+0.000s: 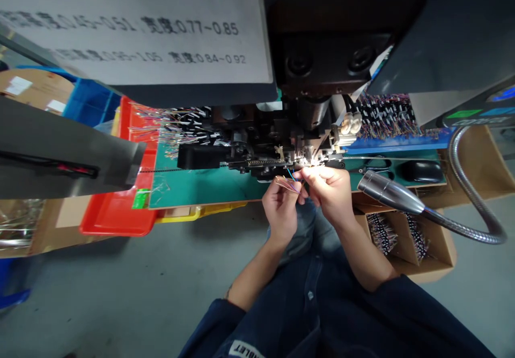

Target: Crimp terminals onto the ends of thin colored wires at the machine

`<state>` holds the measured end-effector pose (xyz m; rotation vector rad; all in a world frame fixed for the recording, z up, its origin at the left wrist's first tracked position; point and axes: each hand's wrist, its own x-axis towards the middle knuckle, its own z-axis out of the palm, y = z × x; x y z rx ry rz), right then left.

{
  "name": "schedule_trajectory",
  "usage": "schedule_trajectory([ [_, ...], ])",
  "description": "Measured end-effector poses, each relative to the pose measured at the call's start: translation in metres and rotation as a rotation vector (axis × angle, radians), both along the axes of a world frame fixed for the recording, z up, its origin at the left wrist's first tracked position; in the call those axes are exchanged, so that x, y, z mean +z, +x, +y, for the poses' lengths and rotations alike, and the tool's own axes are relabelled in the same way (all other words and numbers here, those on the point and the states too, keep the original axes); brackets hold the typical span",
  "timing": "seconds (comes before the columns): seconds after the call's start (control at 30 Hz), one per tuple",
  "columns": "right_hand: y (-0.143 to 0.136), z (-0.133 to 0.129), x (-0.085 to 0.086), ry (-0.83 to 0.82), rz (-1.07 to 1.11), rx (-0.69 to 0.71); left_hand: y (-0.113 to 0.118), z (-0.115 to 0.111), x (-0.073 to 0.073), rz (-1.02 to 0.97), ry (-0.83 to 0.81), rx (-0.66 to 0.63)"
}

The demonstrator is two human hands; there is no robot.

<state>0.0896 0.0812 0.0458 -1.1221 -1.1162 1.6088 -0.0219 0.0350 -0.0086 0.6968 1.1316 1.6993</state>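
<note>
Thin coloured wires (288, 185) run between my two hands at the front of a crimping machine (265, 154). My left hand (281, 205) is closed around the wires, which fan out over its fingers. Just to the right, my right hand (328, 186) pinches wire at the machine's lit working point (311, 159). Its fingertips almost reach the metal tooling, and the exact wire end is hidden by the fingers and glare. A strip of terminals (161, 170) feeds into the machine from the left.
A bendable lamp (390, 191) reaches in close to my right forearm. Bundles of wires lie behind the machine, on a red tray (116, 216) at left and a blue tray (386, 144) at right. A cardboard box (438, 267) holds more bundles; scissors (374, 165) and a black mouse (422, 171) lie on the green mat.
</note>
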Motion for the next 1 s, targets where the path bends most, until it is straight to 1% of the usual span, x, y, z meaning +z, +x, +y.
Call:
schedule_trajectory([
  [0.1,-0.001,0.000,-0.001,-0.049,0.063,0.018,0.000,0.001,0.001,0.013,-0.004,0.014],
  [0.2,-0.003,0.000,-0.003,-0.060,0.103,0.002,0.001,0.001,0.002,0.008,0.006,0.023],
  [0.53,-0.005,-0.001,-0.009,-0.069,0.112,-0.028,-0.001,0.001,0.003,0.018,0.002,0.022],
  [0.63,-0.004,0.000,-0.007,-0.046,0.087,-0.029,-0.001,0.001,0.002,0.019,0.003,0.020],
  [0.77,-0.002,0.000,0.001,0.029,-0.011,0.001,-0.002,0.001,-0.001,0.003,0.028,0.001],
  [0.87,-0.001,-0.001,0.006,0.048,-0.038,0.022,-0.003,0.001,-0.003,-0.005,0.047,-0.017],
  [1.0,0.000,0.001,0.002,0.043,-0.028,0.014,-0.003,0.000,-0.003,0.029,0.011,-0.009],
])
